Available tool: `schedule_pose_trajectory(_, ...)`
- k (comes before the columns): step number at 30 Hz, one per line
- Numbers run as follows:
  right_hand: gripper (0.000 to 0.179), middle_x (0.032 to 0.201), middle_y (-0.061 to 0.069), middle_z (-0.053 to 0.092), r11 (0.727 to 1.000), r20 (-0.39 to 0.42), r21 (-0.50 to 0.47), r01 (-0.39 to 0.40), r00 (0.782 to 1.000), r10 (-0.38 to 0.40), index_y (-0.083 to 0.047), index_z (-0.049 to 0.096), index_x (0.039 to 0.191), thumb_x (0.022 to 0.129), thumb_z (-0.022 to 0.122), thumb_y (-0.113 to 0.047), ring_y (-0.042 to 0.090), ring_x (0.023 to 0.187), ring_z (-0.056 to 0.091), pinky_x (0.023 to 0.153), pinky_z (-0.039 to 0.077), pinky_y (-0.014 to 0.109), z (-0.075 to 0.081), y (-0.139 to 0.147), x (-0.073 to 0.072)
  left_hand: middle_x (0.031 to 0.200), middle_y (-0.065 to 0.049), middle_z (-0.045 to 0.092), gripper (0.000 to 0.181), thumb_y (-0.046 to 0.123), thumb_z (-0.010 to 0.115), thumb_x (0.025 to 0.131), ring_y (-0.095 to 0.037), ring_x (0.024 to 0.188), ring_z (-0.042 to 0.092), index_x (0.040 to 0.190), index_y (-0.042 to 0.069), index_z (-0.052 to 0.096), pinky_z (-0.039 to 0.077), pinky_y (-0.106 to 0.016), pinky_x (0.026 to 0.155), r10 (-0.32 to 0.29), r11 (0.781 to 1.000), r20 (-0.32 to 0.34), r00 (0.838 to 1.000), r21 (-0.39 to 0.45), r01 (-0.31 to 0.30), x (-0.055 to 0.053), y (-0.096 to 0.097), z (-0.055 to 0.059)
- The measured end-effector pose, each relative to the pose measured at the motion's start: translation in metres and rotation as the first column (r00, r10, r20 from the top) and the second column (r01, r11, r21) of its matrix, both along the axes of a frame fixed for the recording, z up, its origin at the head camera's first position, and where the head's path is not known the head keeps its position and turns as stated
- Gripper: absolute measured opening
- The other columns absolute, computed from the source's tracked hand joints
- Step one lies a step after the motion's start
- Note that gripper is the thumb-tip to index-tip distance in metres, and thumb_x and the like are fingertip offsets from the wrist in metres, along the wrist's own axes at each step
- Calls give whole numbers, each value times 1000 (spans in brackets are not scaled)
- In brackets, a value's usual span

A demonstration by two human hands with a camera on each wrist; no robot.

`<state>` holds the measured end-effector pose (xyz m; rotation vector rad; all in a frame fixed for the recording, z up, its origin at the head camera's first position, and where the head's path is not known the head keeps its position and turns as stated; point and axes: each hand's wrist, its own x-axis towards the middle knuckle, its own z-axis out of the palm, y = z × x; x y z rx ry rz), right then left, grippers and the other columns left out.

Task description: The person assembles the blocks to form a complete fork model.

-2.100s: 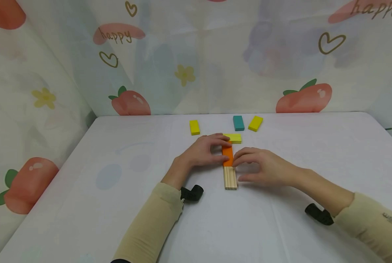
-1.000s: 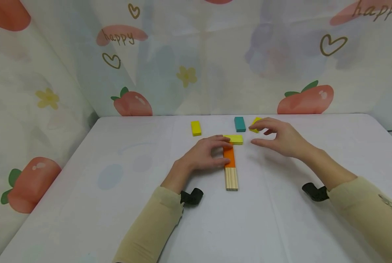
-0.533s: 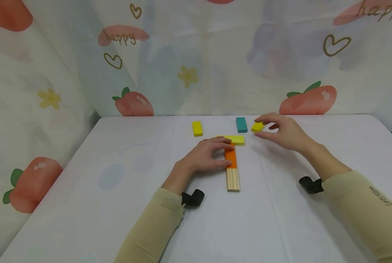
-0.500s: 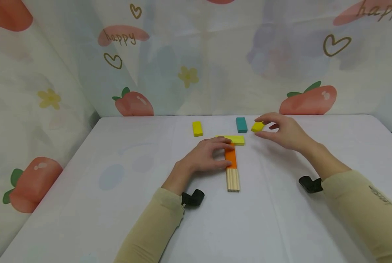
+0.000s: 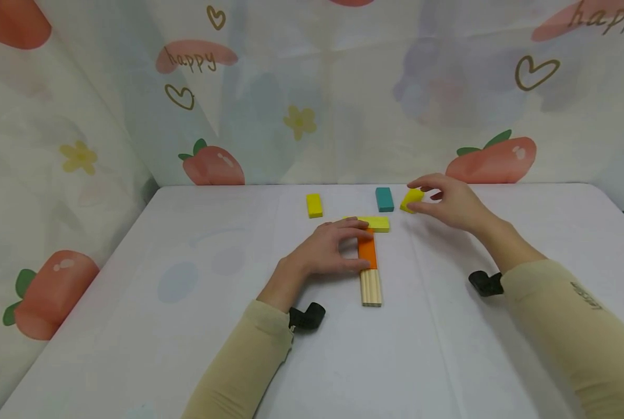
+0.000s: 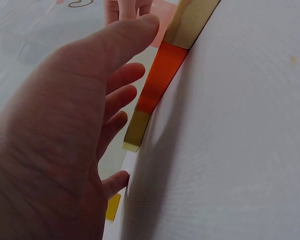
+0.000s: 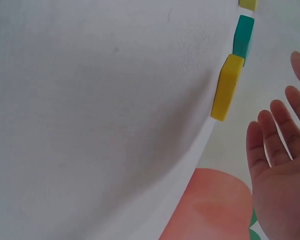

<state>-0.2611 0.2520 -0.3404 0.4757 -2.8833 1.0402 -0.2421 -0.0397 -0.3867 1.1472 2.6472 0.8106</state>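
My left hand [image 5: 325, 247] arches over an orange block [image 5: 367, 251], thumb at its near end and fingers by its far end. In the left wrist view its fingers are loosely bent, with nothing between them and the thumb. A bare-wood block [image 5: 371, 288] lies in line before the orange one; a lime-yellow block [image 5: 379, 224] lies crosswise behind it, partly hidden by the fingers. At the back, my right hand [image 5: 453, 203] reaches around a yellow block [image 5: 408, 200], thumb tip overlapping its near side. The right wrist view shows that hand's fingers [image 7: 272, 137] extended.
A teal block [image 5: 384, 199] lies just left of the right hand's yellow block. Another yellow block [image 5: 314, 206] lies farther left. A white cloth [image 5: 385, 361] covers the table, and a printed curtain [image 5: 343, 87] hangs behind its back edge.
My right hand has left the orange and wooden blocks, moving back and right to the yellow block. The left hand has stayed over the orange block.
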Motion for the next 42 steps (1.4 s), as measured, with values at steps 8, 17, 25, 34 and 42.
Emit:
schedule_pose_trajectory(8,48,140,19,52,999,50,35,28,998,-30,-3,59,135,94,74,-23,41,128,43,102,43,58,-1,2,-6,152,10,46,57,50,74,89,-7,146,27,139,25,63,18,-41,120,5,1000,-10,1000,-30,-6,0,0,-1)
schedule_pose_trajectory(17,49,142,21,50,999,90,48,19,996,-24,-1,58,135,94,74,-23,43,130,41,105,40,59,-6,2,-13,152,10,45,57,48,75,88,-7,145,30,139,25,63,16,-41,121,13,999,-9,1000,-47,-13,1,1,0)
schedule_pose_trajectory(25,54,143,25,46,997,125,75,13,992,-23,1,56,137,94,74,-26,45,130,40,106,37,63,-10,3,-18,152,9,46,58,49,75,88,-6,144,31,139,25,63,17,-42,120,10,999,-22,1000,-49,-12,1,0,-1)
schedule_pose_trajectory(34,51,144,27,44,993,147,115,27,988,-44,0,58,135,93,74,-24,48,130,40,106,35,66,-13,4,-21,151,9,47,58,49,76,87,-6,144,31,139,25,63,17,-42,120,18,998,-23,1000,-60,-19,2,1,0)
schedule_pose_trajectory(42,49,144,28,44,990,154,137,31,987,-53,0,59,133,93,74,-24,48,132,37,107,33,67,-14,3,-23,150,11,48,58,50,76,87,-5,143,32,138,26,63,18,-42,120,13,998,-31,999,-54,-14,2,1,0)
